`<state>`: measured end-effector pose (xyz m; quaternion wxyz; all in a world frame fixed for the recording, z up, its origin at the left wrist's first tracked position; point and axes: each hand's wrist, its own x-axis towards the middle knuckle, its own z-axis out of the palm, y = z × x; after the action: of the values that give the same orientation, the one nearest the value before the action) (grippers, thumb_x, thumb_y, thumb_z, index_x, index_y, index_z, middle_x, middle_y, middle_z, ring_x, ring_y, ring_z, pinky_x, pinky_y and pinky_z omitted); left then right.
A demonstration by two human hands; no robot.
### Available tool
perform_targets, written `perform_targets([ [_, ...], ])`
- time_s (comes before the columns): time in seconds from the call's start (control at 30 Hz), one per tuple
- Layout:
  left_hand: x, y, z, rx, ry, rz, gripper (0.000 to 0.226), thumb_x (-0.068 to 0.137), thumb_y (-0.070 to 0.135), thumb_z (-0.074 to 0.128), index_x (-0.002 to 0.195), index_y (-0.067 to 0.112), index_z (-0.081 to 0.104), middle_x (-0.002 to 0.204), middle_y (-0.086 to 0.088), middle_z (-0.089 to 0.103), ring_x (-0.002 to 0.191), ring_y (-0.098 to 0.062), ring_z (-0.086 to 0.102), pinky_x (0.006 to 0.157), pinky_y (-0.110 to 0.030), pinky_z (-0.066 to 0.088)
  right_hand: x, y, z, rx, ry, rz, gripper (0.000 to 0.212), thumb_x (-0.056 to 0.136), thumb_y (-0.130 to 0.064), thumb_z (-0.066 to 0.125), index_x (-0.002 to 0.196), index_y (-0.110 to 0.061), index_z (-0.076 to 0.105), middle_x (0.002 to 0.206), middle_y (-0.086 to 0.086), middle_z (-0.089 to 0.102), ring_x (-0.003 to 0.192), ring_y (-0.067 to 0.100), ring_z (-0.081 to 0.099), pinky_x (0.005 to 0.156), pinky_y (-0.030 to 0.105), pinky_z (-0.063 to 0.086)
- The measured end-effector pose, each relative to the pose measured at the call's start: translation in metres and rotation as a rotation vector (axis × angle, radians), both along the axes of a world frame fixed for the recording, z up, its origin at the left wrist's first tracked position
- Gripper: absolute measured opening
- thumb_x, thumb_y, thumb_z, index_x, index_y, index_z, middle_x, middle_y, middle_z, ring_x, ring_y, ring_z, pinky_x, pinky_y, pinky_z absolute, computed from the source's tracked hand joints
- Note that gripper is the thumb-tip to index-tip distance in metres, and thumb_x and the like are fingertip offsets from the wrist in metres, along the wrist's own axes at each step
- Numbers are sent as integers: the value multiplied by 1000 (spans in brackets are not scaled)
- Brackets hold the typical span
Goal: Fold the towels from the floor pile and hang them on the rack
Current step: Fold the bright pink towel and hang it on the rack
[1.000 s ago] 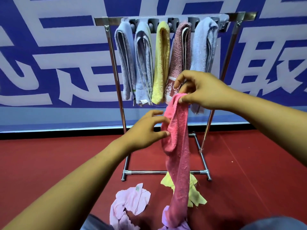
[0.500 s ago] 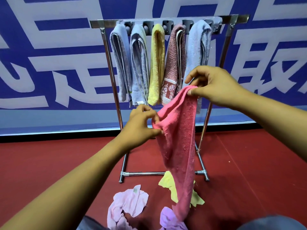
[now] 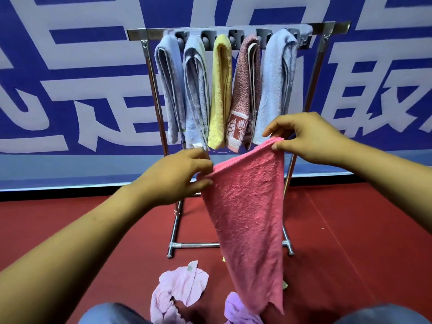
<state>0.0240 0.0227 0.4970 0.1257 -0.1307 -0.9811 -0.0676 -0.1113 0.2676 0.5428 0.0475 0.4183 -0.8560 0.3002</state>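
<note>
On the floor [image 3: 350, 242] near me lie a lilac towel [image 3: 177, 291] and a purple one [image 3: 236, 307]. Above them I hold the pink towel [image 3: 247, 206] in the air: my left hand [image 3: 173, 176] pinches one top corner, my right hand [image 3: 311, 139] pinches the other, higher. Behind, the rack [image 3: 149, 73] carries five towels. I think the tilted edge can make a crooked fold, or a corner can slip.
</note>
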Motion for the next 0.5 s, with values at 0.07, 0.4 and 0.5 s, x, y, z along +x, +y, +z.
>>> perform_targets([
  [0.07,1,2,7,-35,-44,17,29,89,26,63,71,28,40,74,8,46,69,-14,44,61,-33,40,1,-2,1,-10,0,6,29,76,1,72,93,-22,72,74,-11,67,68,1,60,68,8,44],
  [0.4,-8,-11,40,-20,46,-30,20,86,14,69,106,12,69,88,2,53,71,-11,49,67,-22,36,-3,-2,16,-53,21,-25,24,78,-1,73,94,-19,74,76,-8,68,62,-18,55,65,-1,38],
  [0.5,-6,-18,48,-114,63,-33,14,87,21,70,95,10,70,84,-1,56,71,-21,58,65,-30,44,-2,-2,15,-19,53,-46,21,79,-4,73,95,-18,75,76,-8,68,68,-9,58,63,-2,36],
])
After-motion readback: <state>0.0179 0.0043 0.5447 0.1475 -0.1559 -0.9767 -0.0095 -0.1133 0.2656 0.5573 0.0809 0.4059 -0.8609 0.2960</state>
